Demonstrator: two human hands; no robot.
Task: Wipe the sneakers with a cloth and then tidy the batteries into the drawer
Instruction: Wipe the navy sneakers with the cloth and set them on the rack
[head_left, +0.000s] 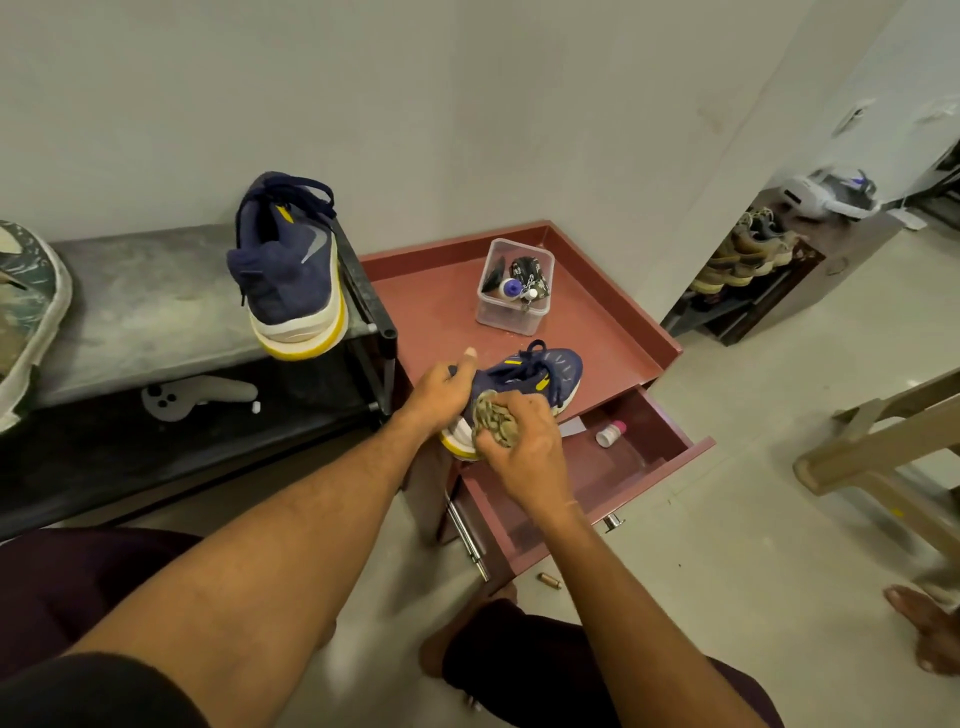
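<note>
A crumpled cloth (493, 423) touches one navy sneaker (543, 375), other sneaker (291, 270) sits apart, drawer (660, 436) open.

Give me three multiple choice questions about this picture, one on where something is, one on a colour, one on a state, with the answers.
1. Where is the second sneaker?
A. on the shoe rack
B. on the floor
C. on the chair

2. What colour is the cabinet?
A. white
B. reddish brown
C. green

3. How is the drawer?
A. shut
B. taken out
C. pulled open

Answers:
1 A, it rests at the rack's right end.
2 B, its top and drawer are reddish brown.
3 C, its inside shows, with a small bottle in it.
</note>
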